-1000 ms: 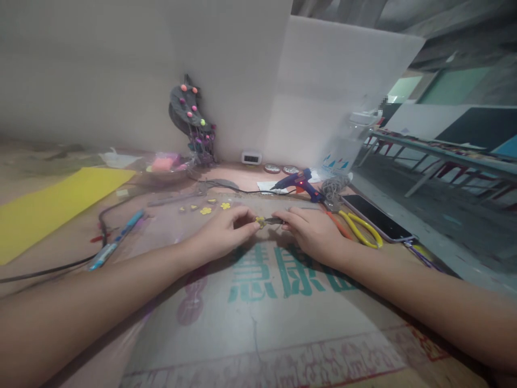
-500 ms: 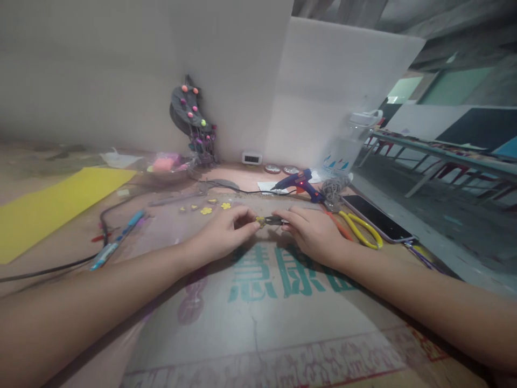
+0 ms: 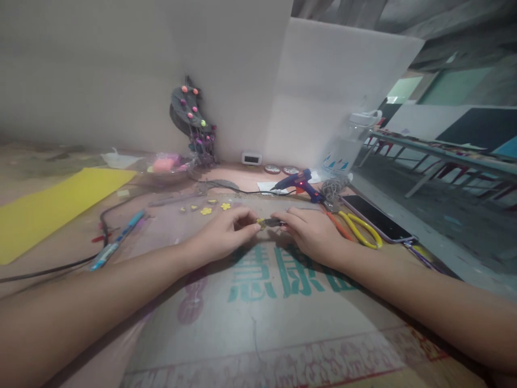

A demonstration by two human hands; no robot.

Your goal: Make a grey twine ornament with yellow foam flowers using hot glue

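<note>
My left hand (image 3: 226, 233) pinches a small yellow flower-like piece (image 3: 260, 223) between thumb and fingertips. From the other side, my right hand (image 3: 313, 231) grips a dark-jawed pair of pliers (image 3: 275, 221), its jaws pointing left and meeting the yellow piece. My right fingers cover most of the pliers. Beyond my left hand lie yellow flowers (image 3: 206, 211) and other small yellow bits. Yellow and orange handles (image 3: 363, 231) show just past my right hand; I cannot tell whether they belong to these pliers.
A blue glue gun (image 3: 301, 183) with a red light stands behind my right hand. Farther right are grey yarn (image 3: 334, 188), a phone (image 3: 377, 218) and a clear bottle (image 3: 343, 148). To the left lie a blue pen (image 3: 119, 237), a black cable and a yellow sheet (image 3: 60, 207).
The pliers' jaws have turned slightly and look closer together at the yellow piece. Both hands stay almost in place.
</note>
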